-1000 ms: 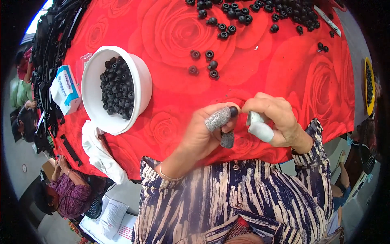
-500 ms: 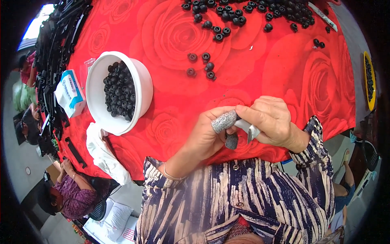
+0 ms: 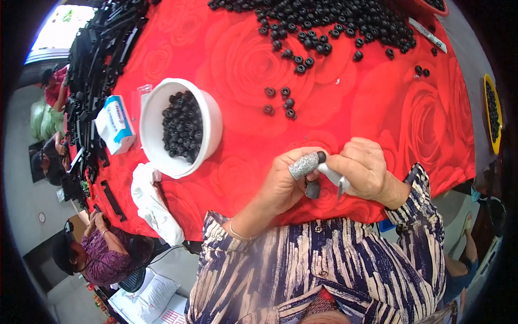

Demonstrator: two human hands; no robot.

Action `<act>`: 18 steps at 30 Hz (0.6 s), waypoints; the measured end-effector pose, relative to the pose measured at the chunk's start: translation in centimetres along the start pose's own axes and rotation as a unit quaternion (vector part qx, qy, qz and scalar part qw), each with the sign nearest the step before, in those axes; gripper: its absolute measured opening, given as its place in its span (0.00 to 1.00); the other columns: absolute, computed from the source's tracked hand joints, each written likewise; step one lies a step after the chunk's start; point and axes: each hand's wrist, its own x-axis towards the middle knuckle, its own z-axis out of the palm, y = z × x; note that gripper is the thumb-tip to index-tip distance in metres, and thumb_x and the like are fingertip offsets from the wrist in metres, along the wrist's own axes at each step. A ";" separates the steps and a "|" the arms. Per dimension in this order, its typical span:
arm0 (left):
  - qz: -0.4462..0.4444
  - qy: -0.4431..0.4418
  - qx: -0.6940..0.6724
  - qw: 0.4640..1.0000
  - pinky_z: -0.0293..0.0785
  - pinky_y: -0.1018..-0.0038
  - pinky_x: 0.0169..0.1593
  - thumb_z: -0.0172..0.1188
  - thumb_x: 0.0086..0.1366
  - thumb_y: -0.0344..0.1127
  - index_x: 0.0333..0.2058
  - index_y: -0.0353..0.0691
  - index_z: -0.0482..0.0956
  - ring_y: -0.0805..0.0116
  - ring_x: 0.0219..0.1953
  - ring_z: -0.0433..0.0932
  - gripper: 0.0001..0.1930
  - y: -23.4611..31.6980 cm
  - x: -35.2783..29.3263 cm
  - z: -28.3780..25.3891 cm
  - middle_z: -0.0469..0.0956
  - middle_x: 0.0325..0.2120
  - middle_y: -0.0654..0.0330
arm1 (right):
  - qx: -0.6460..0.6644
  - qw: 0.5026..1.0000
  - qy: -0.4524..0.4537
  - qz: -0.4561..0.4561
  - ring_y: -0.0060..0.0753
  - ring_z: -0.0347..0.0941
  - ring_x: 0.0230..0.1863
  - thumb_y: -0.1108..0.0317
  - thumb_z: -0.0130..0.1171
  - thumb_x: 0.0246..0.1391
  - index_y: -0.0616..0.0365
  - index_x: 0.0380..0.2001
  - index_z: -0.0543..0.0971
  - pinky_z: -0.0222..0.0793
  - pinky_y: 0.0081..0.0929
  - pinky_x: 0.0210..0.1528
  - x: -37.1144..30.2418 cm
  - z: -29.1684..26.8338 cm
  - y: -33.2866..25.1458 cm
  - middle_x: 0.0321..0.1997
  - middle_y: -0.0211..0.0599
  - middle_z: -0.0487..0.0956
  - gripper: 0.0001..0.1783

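Observation:
My left hand (image 3: 276,188) is closed, its thumb and a finger wearing grey speckled finger sleeves (image 3: 304,166). A small round black plastic part (image 3: 321,156) shows at their tips. My right hand (image 3: 367,171) is wrapped round a small knife with a white handle (image 3: 331,175); its short metal blade points down toward my body. The right thumb lies right beside the black part. Several similar black parts (image 3: 286,102) lie loose on the table beyond my hands. To the left, a white bowl (image 3: 214,127) holds many more.
A large heap of black parts (image 3: 345,24) covers the far side of the red rose-patterned cloth (image 3: 253,146). Left are a blue-white tissue pack (image 3: 116,125), a white cloth (image 3: 148,197) and piled black strips (image 3: 89,65). A yellow tray (image 3: 498,146) stands far right; a co-worker (image 3: 105,259) sits left.
The whole view has shifted, so more of the far heap shows. My hands stay together; the black part now shows more plainly at the left fingertips, and the knife has turned slightly.

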 end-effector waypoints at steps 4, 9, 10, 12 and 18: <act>0.277 0.131 0.293 0.906 0.68 0.85 0.28 0.53 0.62 0.27 0.39 0.33 0.77 0.79 0.26 0.72 0.08 3.8 -3.2 1.2 0.75 0.27 0.64 | -0.017 1.000 -0.003 0.018 0.29 0.61 0.14 0.73 0.64 0.35 0.62 0.26 0.73 0.55 0.27 0.15 -0.6 -0.1 0.3 0.15 0.30 0.63 0.12; 0.504 0.365 0.503 0.599 0.67 0.85 0.27 0.58 0.57 0.23 0.40 0.33 0.76 0.79 0.25 0.72 0.10 10.6 -6.4 0.0 0.74 0.26 0.64 | -0.003 1.000 0.002 0.028 0.30 0.59 0.12 0.73 0.66 0.40 0.59 0.24 0.72 0.51 0.28 0.15 0.0 -0.2 0.0 0.13 0.30 0.62 0.10; 0.506 0.365 0.504 0.598 0.67 0.85 0.27 0.58 0.57 0.23 0.40 0.33 0.76 0.79 0.25 0.72 0.10 11.8 -6.4 -1.0 0.74 0.26 0.64 | -0.002 1.000 0.003 0.026 0.30 0.59 0.12 0.73 0.66 0.40 0.59 0.24 0.72 0.51 0.28 0.15 0.0 -0.1 0.0 0.13 0.30 0.62 0.10; 0.503 0.356 0.520 0.591 0.65 0.84 0.27 0.60 0.55 0.21 0.38 0.33 0.76 0.79 0.24 0.69 0.11 13.2 -6.0 -2.4 0.74 0.26 0.65 | -0.006 1.000 -0.003 0.026 0.30 0.59 0.12 0.73 0.66 0.40 0.60 0.25 0.73 0.53 0.28 0.15 0.0 -0.1 0.1 0.13 0.30 0.63 0.11; 0.515 0.196 0.715 0.431 0.68 0.71 0.28 0.64 0.50 0.24 0.31 0.36 0.77 0.66 0.24 0.73 0.08 8.0 -3.2 1.1 0.74 0.25 0.58 | -0.015 0.994 -0.029 0.109 0.39 0.67 0.20 0.71 0.62 0.40 0.61 0.34 0.71 0.62 0.32 0.22 0.2 -0.5 0.1 0.20 0.36 0.66 0.16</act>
